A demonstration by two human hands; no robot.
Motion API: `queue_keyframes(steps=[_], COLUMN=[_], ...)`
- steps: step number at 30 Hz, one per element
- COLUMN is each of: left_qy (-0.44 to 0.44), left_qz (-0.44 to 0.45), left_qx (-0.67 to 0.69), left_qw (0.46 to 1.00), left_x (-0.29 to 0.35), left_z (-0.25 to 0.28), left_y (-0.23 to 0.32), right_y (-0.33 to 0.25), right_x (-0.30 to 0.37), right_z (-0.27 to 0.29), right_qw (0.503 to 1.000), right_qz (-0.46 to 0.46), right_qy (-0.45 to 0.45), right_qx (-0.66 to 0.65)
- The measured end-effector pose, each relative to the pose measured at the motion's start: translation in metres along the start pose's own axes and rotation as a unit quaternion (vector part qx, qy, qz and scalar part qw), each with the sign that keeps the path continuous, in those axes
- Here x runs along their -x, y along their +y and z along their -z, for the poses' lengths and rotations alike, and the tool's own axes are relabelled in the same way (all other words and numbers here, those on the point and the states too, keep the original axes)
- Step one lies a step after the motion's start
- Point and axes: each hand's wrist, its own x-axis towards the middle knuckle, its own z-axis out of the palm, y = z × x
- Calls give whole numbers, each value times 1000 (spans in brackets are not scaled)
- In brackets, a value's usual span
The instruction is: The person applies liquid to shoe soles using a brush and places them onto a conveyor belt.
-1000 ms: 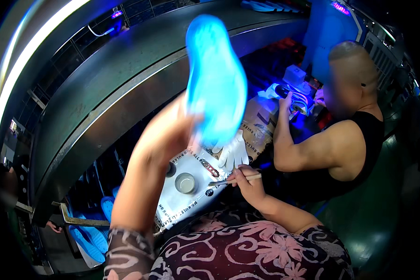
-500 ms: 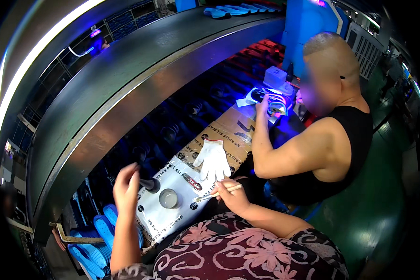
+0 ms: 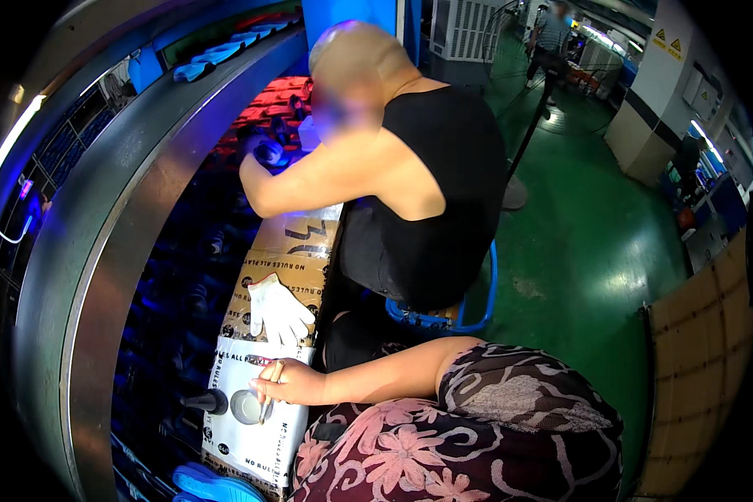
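Room over white sheet's point(image 3: 247, 445) near end; cup point(image 3: 237, 410), dark bottle point(image 3: 213, 402), glove point(image 3: 276, 311) obstruct beyond.

Red and blue light is cast beyond the far end of the cardboard point(image 3: 309, 279); the floor point(image 3: 560, 217) is marked by glare, the bench point(image 3: 79, 222) curved by distortion, the view's corners blackened.

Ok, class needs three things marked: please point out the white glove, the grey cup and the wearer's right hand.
White glove point(image 3: 279, 310): head view, on its broad middle.
Grey cup point(image 3: 244, 422): head view, on its near rim.
Right hand point(image 3: 294, 383): head view, mid-hand.
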Motion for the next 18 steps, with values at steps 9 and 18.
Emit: queue_keyframes(steps=[9, 18], left_qy=[-27, -112], left_qz=[129, 366], left_qx=[-48, 608], left_qw=[990, 695], left_x=[31, 37], left_z=[19, 25], left_y=[-105, -87], right_y=[27, 23], right_x=[12, 1], right_z=[-42, -9], right_qw=[996, 1000], right_qz=[-28, 11], right_qy=[-83, 17], right_qx=[3, 12])
